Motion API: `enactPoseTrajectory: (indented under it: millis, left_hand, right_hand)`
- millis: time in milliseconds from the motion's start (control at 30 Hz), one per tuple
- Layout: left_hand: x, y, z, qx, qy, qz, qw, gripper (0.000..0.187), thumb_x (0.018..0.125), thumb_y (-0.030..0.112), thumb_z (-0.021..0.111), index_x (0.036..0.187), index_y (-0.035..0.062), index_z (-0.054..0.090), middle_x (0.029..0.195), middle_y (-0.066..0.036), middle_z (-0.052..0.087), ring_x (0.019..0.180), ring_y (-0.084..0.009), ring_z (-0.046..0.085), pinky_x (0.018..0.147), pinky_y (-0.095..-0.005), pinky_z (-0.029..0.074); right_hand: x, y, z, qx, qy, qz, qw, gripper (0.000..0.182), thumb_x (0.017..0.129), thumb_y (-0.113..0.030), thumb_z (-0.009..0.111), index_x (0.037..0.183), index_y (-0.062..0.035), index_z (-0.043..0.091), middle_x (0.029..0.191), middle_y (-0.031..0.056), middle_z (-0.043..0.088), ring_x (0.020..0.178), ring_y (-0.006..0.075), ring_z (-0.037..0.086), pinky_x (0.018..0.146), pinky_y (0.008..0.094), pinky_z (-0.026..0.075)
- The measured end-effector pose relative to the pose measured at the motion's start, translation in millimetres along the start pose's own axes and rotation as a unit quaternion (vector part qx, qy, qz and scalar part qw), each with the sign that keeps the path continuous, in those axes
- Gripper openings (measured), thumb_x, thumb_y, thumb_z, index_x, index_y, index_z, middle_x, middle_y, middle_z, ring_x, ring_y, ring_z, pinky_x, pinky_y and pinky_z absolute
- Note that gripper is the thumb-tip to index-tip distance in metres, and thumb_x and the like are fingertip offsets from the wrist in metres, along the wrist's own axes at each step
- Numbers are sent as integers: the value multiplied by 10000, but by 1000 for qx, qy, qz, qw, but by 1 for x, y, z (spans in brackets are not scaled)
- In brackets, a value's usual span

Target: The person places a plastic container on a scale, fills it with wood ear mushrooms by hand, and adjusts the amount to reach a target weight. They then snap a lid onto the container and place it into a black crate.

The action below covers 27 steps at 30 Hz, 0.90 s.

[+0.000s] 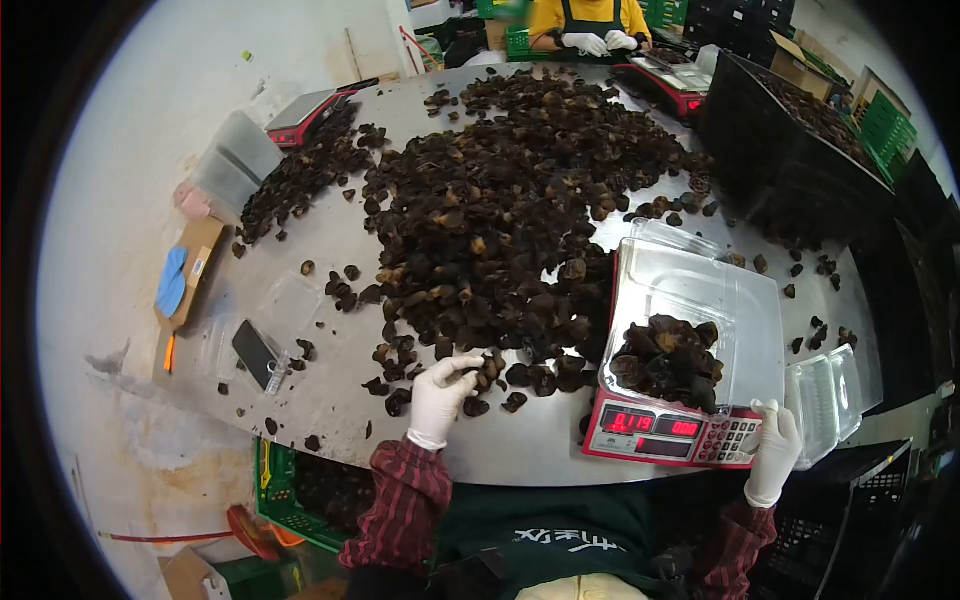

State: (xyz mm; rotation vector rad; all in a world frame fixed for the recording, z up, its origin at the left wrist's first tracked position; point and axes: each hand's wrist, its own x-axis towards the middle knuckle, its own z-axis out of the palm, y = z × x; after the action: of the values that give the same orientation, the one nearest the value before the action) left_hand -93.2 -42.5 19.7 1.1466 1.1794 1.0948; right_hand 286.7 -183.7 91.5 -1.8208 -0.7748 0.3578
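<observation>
My left hand [440, 398], in a white glove, closes on a few dark dried mushrooms [487, 368] at the near edge of the big mushroom pile [500, 210] on the metal table [330, 240]. My right hand [776, 450], also gloved, rests at the right corner of a red digital scale [665, 436]. On the scale sits a clear plastic clamshell box [700, 290] with its lid open. A heap of dried mushrooms [668, 360] fills its near half.
Stacked empty clear boxes [828, 400] lie right of the scale. A black crate [790, 150] of mushrooms stands far right. A phone [256, 352] lies at left, a second scale [305, 112] far left. Across the table another person's gloved hands [598, 42] work. A green crate [290, 495] sits below.
</observation>
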Motion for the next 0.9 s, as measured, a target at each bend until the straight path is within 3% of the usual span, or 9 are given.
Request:
enactPoseTrajectory:
  millis: [67,167,267,400,533,733,800,833,900]
  left_hand:
    - [0,-13,13,51,-33,70,996,198,858,-26,597,1041,-1,669,987,-30,639,806,-63,574,682,-202,499]
    - [0,-15,30,-92,-75,-56,991,191,867,-22,597,1050,-22,654,949,-69,652,794,-95,605,701,-218,507]
    - [-2,-15,41,-238,-100,-76,963,208,872,-12,603,1078,-39,627,961,-84,656,804,-123,627,692,-230,517]
    - [-3,-13,44,-277,-128,-75,949,226,877,-1,607,1097,-51,605,967,-96,656,822,-152,639,690,-247,524]
    - [-3,9,58,-271,-107,-62,955,219,878,3,606,1093,-40,608,984,-112,658,840,-161,644,701,-255,527]
    - [17,78,122,-142,-216,-36,965,200,875,-16,573,1064,-2,639,994,-74,667,802,-109,627,655,-227,511]
    - [21,84,146,72,-195,26,978,193,858,-10,602,1032,27,677,965,-67,671,847,-131,632,673,-241,516]
    - [28,77,155,136,-154,291,934,204,843,-22,604,1011,50,696,995,-75,670,895,-160,636,758,-256,509]
    - [32,84,153,194,-126,346,909,217,834,-32,604,1013,51,695,1017,-86,662,918,-182,635,789,-262,502]
  right_hand:
    - [-1,2,-1,-1,4,-1,1000,202,957,-144,547,875,5,656,610,-17,553,410,16,394,392,191,270]
    - [-4,2,-4,24,-10,44,999,206,956,-140,545,877,16,653,595,-10,555,408,26,408,403,187,290]
    - [-5,7,-7,22,11,27,999,203,954,-136,547,877,18,656,583,-13,546,410,28,413,417,189,299]
    - [-6,6,-7,20,11,40,999,199,951,-126,549,870,18,658,599,-15,553,418,30,423,429,191,311]
    - [-7,5,0,4,11,26,1000,221,957,-138,536,862,16,663,539,-26,503,412,29,423,416,189,301]
    - [-10,3,3,29,-8,39,999,228,955,-130,542,834,29,652,556,-23,513,415,26,428,417,188,311]
    - [-10,6,-3,33,-14,34,999,186,937,-114,572,846,24,658,583,-13,541,429,31,454,419,189,337]
    - [-10,5,-5,33,-8,45,998,188,936,-114,573,842,26,655,580,-12,539,428,32,455,417,191,338]
    - [-11,6,-9,34,2,57,998,190,936,-114,573,838,27,653,578,-10,538,427,34,457,415,193,339]
